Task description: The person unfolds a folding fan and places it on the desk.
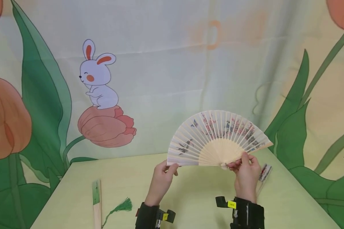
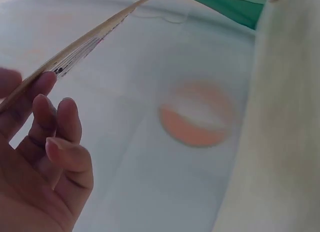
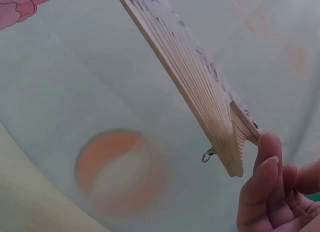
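A folding fan (image 1: pixel 215 136), spread wide into a half circle, is held up over the table. Its pale leaf carries pink blossoms, birds and a butterfly above light wooden ribs. My left hand (image 1: pixel 161 178) pinches the fan's left end between thumb and fingers. At the lower right, my right hand (image 1: pixel 246 176) grips the other outer rib near the pivot. In the left wrist view the fan (image 2: pixel 87 39) appears nearly edge-on, the left hand's other fingers loosely bent. A small metal ring (image 3: pixel 207 156) hangs at the pivot in the right wrist view, beside the right hand (image 3: pixel 272 197).
A closed fan with a green leaf (image 1: pixel 96 200) lies at the table's left, its green tassel (image 1: pixel 122 205) spread beside it. Another closed fan (image 1: pixel 265 175) lies partly hidden behind the right hand. Behind the pale table (image 1: pixel 200 194) hangs a printed cloth (image 1: pixel 160 63).
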The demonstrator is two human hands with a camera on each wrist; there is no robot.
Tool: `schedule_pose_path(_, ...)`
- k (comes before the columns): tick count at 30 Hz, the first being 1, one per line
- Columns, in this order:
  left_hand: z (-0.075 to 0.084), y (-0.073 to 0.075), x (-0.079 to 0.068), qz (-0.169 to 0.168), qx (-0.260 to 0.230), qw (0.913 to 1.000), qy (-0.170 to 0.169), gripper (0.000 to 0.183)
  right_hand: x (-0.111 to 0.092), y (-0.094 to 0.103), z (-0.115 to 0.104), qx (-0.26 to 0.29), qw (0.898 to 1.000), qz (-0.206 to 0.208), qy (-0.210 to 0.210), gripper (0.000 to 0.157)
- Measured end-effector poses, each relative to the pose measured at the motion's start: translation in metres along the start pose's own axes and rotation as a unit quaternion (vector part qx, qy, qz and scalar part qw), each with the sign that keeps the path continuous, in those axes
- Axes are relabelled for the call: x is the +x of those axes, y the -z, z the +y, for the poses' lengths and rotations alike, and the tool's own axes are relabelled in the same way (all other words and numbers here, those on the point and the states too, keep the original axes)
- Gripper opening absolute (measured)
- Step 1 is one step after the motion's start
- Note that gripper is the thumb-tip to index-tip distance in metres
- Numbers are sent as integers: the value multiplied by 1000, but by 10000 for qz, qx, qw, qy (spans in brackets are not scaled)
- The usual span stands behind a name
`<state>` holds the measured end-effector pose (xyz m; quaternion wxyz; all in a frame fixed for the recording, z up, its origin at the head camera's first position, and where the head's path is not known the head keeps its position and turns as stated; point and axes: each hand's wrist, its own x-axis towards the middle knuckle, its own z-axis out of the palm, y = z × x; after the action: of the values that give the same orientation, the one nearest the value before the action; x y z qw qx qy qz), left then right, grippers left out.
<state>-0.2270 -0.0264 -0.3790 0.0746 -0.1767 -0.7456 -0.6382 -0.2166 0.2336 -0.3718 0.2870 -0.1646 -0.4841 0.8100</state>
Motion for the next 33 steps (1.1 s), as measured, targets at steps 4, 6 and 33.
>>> schedule_pose_path(4,-12,-10,2,23,275,9992,296,34,10,14,14,-349,9988,72,-330,25)
schedule_pose_path(6,-19,-13,3,55,366,9982,477,33,15,21,23,-517,9974,110,-486,25)
schedule_pose_path(33,-70,-12,-1,-365,2744,9438,1808,23,46,53,88,-2216,9677,160,-1194,24)
